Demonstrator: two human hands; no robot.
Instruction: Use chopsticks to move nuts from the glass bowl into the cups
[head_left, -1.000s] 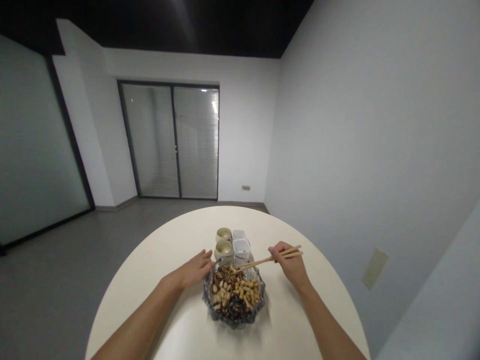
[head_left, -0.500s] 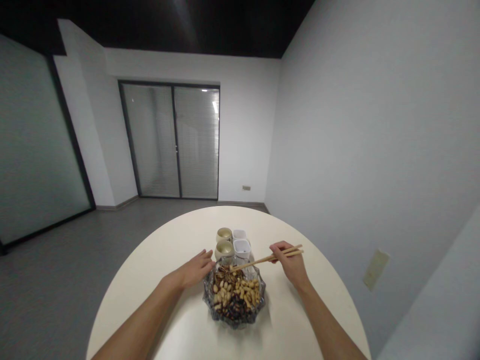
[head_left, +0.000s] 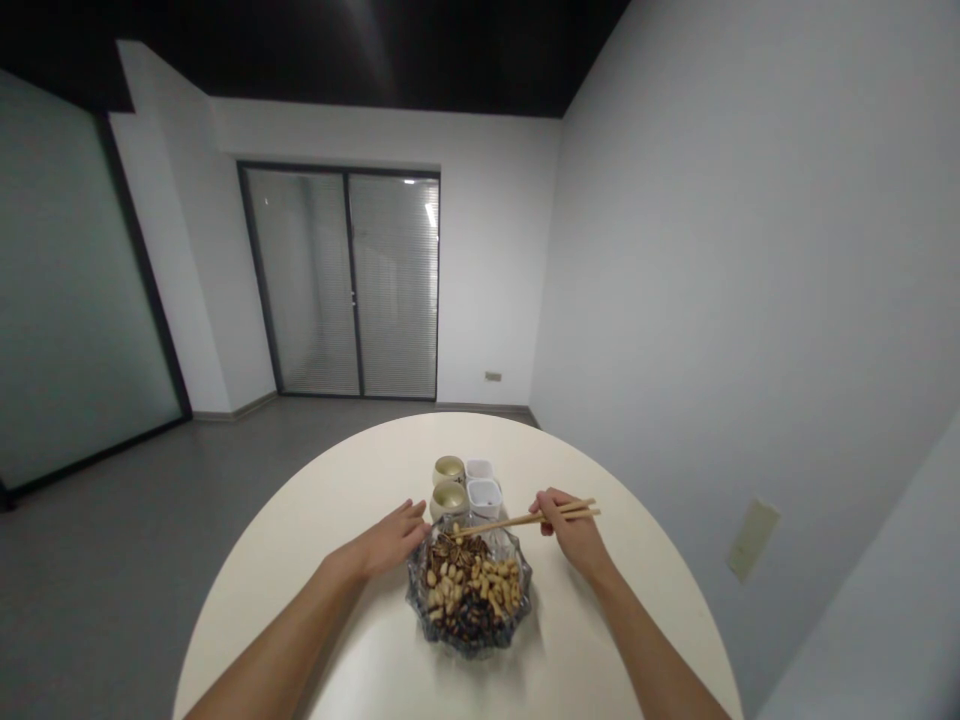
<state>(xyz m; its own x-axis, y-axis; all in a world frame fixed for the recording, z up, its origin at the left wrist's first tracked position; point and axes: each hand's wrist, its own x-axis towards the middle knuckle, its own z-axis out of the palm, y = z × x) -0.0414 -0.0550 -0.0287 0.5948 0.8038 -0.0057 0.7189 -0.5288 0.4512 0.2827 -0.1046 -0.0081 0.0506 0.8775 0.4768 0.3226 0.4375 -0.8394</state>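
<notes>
My right hand (head_left: 574, 527) is closed around a pair of wooden chopsticks (head_left: 517, 521). Their tips reach over the back left of a divided glass bowl (head_left: 417, 606), at a small pale piece that looks like a nut (head_left: 457, 530); whether it is pinched I cannot tell. Sunflower-seed-like dark striped seeds (head_left: 450, 552), pistachios (head_left: 445, 588), peanuts (head_left: 498, 584) and dark, shiny pieces (head_left: 474, 618) fill separate sections. The back right section shows mostly bare glass. My left hand (head_left: 394, 538) lies with fingers stretched at the bowl's left edge.
Directly behind the bowl stand two pale green cups (head_left: 449, 498) and two white containers (head_left: 484, 497), in two rows. Everything rests on a round cream table (head_left: 360, 655). A white wall (head_left: 720, 300) rises on the right.
My right hand has shifted left, and the chopstick tips have moved left and slightly back over the seeds, with the pale piece at them. My left hand has stayed put.
</notes>
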